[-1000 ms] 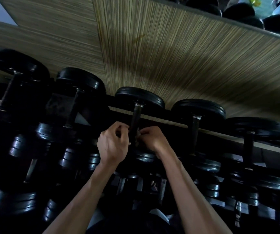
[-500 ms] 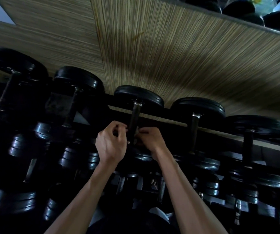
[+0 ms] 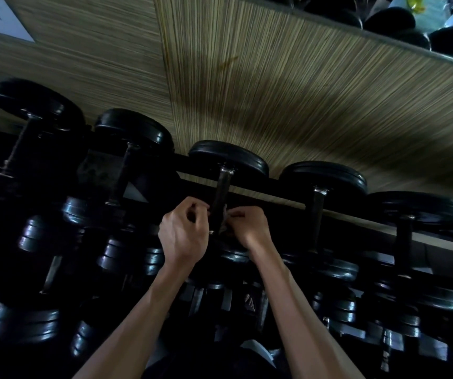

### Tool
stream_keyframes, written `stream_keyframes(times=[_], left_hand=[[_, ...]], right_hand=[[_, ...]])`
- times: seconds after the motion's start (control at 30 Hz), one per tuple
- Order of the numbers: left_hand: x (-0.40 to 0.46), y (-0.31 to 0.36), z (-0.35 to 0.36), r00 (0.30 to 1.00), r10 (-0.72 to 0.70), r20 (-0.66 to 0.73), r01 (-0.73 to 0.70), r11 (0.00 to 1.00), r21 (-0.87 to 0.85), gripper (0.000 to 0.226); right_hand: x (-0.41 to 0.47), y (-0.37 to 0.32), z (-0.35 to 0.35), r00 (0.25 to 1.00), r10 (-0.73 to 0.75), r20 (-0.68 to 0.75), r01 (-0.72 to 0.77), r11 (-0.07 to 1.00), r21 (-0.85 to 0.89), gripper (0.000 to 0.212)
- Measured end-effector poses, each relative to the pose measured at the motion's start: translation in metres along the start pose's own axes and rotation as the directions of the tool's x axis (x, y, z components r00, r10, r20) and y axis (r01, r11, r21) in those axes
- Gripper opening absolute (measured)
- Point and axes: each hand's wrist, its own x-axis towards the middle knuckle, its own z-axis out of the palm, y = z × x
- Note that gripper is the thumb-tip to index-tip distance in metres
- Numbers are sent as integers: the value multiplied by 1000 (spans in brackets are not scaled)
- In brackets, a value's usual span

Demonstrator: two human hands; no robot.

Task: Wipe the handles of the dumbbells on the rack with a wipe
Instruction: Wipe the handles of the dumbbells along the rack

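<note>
Barely anything has moved over the last second: both hands sit at the same spot on the same handle, only a small shift of the fingers, so we read this as one handle mid-wipe rather than a move to the next.

Our left hand (image 3: 184,236) is curled, thumb and fingers pinching something pale at the left side of the dark knurled metal handle (image 3: 221,195) of the middle black round-headed dumbbell (image 3: 228,160). Our right hand (image 3: 248,228) is curled too, pinching a crumpled greyish wipe (image 3: 223,224) against the handle's right side. It looks like the wipe is wrapped round the bar with one end in each grip, but the bit under the left fingers is too dark to confirm.

The wipe sits low on the handle, near the front collar; the upper stretch toward the back head is bare, so we judge that part not covered yet.

Outward: the dumbbell lies on the top tier of the black metal rack (image 3: 274,187), with a neighbouring black dumbbell to the left (image 3: 135,132) and another to the right (image 3: 323,179), both handles untouched by our hands right now. Lower tiers hold more dumbbells, mostly lost in shadow. Behind is a striped tan wall panel (image 3: 302,91).

Many handles left; task looks early to midway.
</note>
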Motion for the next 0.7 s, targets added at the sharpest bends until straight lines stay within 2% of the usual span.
stream_keyframes(times=[0.23,0.5,0.7], left_hand=[[-1,-1,0,1000,14,-11,-14,1000,-4,24],[1,-3,2,1000,14,-18,-14,1000,4,23],[0,-2,1,1000,10,-13,-11,1000,-12,23]], right_hand=[[2,-4,5,999,8,-32,-8,1000,28,17],[1,-8,7,978,-127,-165,122,992,-41,28],[0,-2,5,975,-141,-174,140,990,-17,15]])
